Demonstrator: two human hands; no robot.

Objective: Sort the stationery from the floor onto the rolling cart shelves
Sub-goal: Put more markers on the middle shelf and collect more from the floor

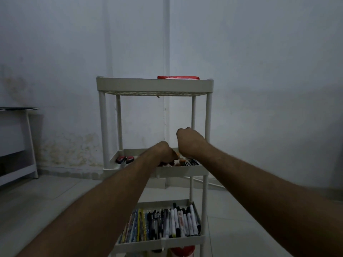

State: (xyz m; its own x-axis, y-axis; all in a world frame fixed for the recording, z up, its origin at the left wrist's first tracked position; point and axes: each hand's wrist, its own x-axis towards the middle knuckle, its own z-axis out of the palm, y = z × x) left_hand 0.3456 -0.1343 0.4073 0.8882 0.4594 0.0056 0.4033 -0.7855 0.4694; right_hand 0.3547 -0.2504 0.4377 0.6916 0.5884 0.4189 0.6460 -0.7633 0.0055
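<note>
From the head camera, both arms reach forward from the bottom corners of the frame to the second shelf (185,170) of a white rolling cart (155,85) standing at centre against a pale wall.

The left hand (164,152) is low over the middle of that shelf, knuckles up and fingers curled downward onto small items; whether it grips one I cannot tell, since the fingers are hidden behind the back of the hand. The right hand (188,140) is a little higher and to the right, fist-like, fingers curled under; what it holds, if anything, is hidden too. The left is the nearer to the shelf's contents, sitting practically on them. Just below and between the two hands lie small orange-and-white pieces (181,161), and to their right a dark striped item (193,162) lying flat, its long axis roughly left to right.

At the left end of the same shelf rest red-handled scissors (124,160), well apart from either hand.

The top shelf carries a flat red packet (178,77) towards its right side. The lower shelf (161,240), in the bottom centre of the frame, is packed with patterned pencils (134,227) on the left and pens and white markers (182,221) on the right, all lying front to back. Something red (182,252) shows beneath it.

A white table (27,138) stands at the left edge.
</note>
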